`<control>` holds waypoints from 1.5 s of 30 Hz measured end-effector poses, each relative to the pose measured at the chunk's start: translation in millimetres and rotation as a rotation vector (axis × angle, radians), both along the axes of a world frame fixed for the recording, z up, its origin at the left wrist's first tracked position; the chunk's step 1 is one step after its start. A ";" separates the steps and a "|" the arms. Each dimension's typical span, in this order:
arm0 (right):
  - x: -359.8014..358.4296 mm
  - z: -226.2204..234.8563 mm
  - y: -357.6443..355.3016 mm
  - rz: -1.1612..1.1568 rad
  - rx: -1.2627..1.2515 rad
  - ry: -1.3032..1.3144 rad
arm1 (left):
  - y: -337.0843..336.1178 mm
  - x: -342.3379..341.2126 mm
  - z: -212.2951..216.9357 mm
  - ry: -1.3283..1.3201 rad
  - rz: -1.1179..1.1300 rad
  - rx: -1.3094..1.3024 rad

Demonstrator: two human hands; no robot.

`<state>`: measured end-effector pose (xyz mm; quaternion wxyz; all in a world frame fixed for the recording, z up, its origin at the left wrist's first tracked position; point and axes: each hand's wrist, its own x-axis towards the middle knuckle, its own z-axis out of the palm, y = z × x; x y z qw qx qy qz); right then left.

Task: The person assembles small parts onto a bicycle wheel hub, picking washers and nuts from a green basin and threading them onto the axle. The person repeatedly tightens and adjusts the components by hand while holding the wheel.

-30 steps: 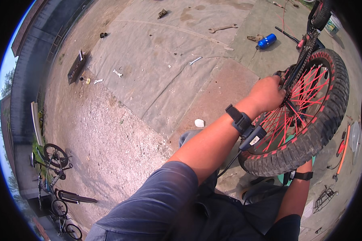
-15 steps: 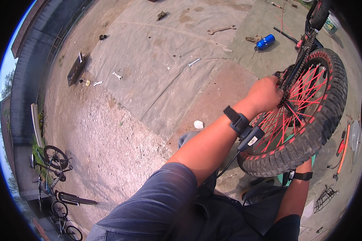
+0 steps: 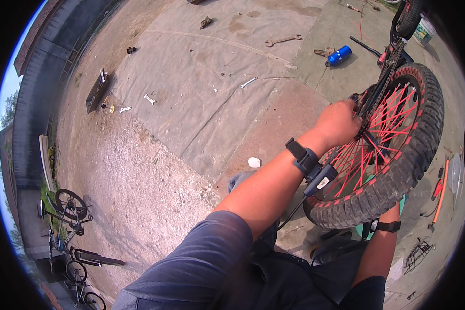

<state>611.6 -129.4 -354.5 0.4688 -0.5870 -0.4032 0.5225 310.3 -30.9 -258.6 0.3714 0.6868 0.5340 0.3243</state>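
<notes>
A bicycle wheel (image 3: 398, 181) with a black knobby tyre and red spokes stands upright in front of me, still in its frame. A chain (image 3: 385, 77) runs up from its hub. My left hand (image 3: 338, 123) is curled shut at the hub, right beside the chain, and a black band with a small device (image 3: 311, 164) sits on that wrist. My right forearm comes up under the tyre with a black wristband (image 3: 386, 226). The right hand itself is hidden behind the wheel.
On the grey ground sheet lie a blue bottle (image 3: 339, 55), a long wrench (image 3: 281, 40) and smaller spanners (image 3: 248, 82) (image 3: 150, 99). A dark trough (image 3: 96, 90) sits far left. Parked bicycles (image 3: 67, 206) stand lower left. Orange-handled tools (image 3: 439, 191) lie at the right.
My left hand has stayed at the hub with only a slight shift. The wheel has not visibly moved.
</notes>
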 end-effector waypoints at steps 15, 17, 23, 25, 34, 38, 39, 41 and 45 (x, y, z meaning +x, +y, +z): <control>1.1 0.6 -1.2 0.005 -0.005 0.003 | 0.3 0.2 -1.9 -0.014 0.009 0.017; 0.9 0.5 -1.1 0.005 -0.005 0.004 | 0.1 0.1 -2.1 -0.022 0.010 0.012; 2.1 0.8 -1.6 0.012 -0.004 0.004 | 1.2 2.0 -4.3 -0.034 0.020 0.023; 2.6 1.1 -1.9 0.012 -0.006 0.004 | 1.4 2.4 -4.5 -0.036 0.023 0.024; 0.8 2.0 -2.3 0.016 -0.009 0.011 | -1.3 0.4 2.9 -0.042 0.036 -0.019; -0.7 2.3 -2.9 0.018 -0.013 0.011 | -2.1 -0.3 7.6 -0.026 0.040 -0.067; -1.4 2.1 -3.0 0.019 -0.014 0.013 | -2.3 -0.2 9.1 -0.020 0.042 -0.078; -2.7 2.0 -3.0 0.016 -0.015 0.013 | -2.4 -0.7 11.9 0.000 0.039 -0.087; -4.4 1.9 -2.3 0.024 -0.016 0.020 | -3.6 -1.4 16.6 0.021 0.042 -0.105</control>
